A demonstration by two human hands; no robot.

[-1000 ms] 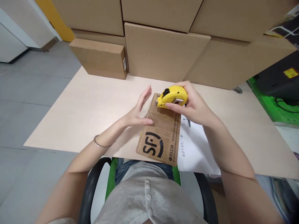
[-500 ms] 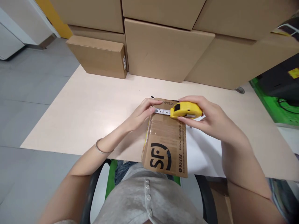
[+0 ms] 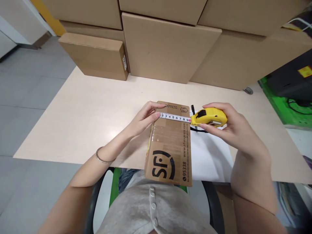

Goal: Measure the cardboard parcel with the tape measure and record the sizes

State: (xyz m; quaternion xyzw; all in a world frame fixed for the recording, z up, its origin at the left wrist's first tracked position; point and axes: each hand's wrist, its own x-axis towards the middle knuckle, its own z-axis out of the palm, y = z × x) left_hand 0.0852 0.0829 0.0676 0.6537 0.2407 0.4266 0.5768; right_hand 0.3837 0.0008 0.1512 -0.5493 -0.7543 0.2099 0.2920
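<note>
A brown cardboard box (image 3: 168, 143) printed with SF lettering lies at the table's near edge, partly overhanging it. Across its upper part stretches the white blade (image 3: 174, 117) of a yellow tape measure (image 3: 211, 117). My right hand (image 3: 229, 123) is closed around the tape measure's case, just past the box's right side. At the box's left edge my left hand (image 3: 145, 120) pinches the blade's end, with the thumb on the tape and the fingers over the box top. The blade's tip is hidden under the thumb.
White paper (image 3: 211, 156) lies right of the box, with a black pen (image 3: 193, 112) near its top. A small carton (image 3: 94, 55) and several large cardboard boxes (image 3: 165, 48) line the table's back. Dark equipment (image 3: 287, 78) stands on green at the right.
My right hand has moved the tape measure to the right, drawing out more blade across the box's width. My left hand stays at the box's left edge. The view has shifted slightly.
</note>
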